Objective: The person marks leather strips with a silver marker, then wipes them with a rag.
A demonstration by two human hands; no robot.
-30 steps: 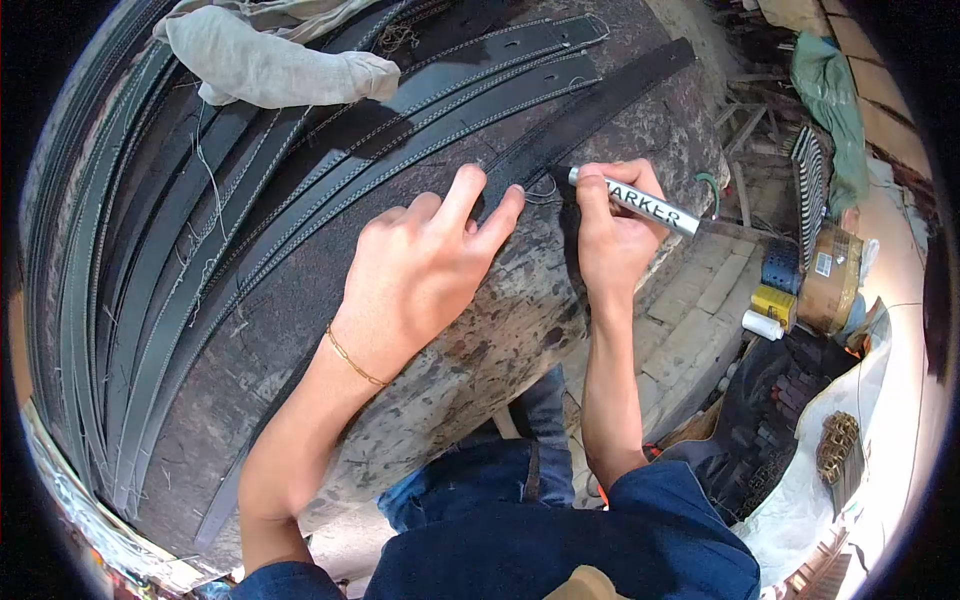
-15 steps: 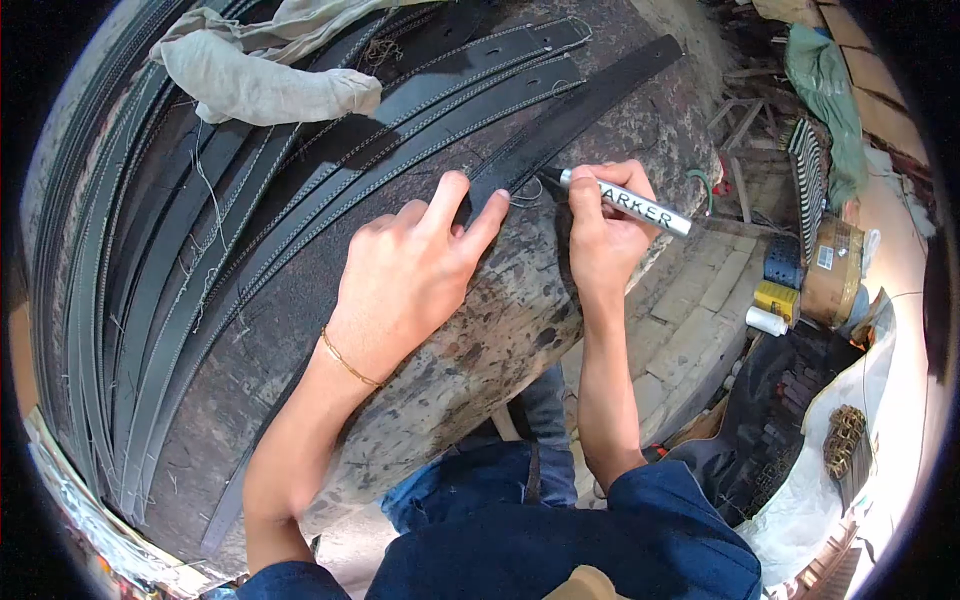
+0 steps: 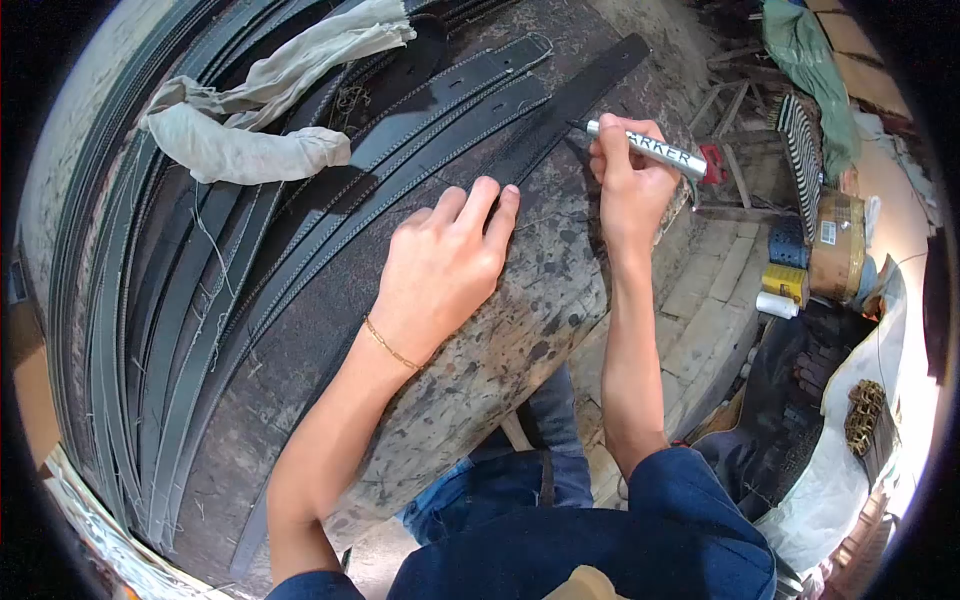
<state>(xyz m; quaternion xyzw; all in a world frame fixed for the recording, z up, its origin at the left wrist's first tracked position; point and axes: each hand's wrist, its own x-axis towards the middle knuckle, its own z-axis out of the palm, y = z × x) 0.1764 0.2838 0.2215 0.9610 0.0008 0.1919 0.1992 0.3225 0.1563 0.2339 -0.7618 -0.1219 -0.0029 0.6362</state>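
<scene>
My right hand (image 3: 637, 190) is closed round a silver marker (image 3: 660, 152) with dark lettering. The marker's black tip points left, right at the lower edge of a dark leather strap (image 3: 605, 80). That strap runs diagonally across the worn work surface (image 3: 540, 270), its far end at the upper right. My left hand (image 3: 448, 245) lies with fingers stretched out, fingertips pressed on the strap's nearer part, which the hand partly covers. Beside it, stitched leather straps (image 3: 440, 165) with small slots near their ends fan out to the left.
A rolled pale cloth (image 3: 250, 150) lies over the straps at upper left. Loose threads (image 3: 215, 250) trail across them. Right of the surface are a cardboard box (image 3: 838, 245), a yellow container (image 3: 785, 283), a white spool (image 3: 777, 305) and a wooden frame (image 3: 735, 150).
My right hand with the marker has moved up and right along the strap, its tip now at the strap's edge. The left hand has shifted right, and the view has moved slightly.
</scene>
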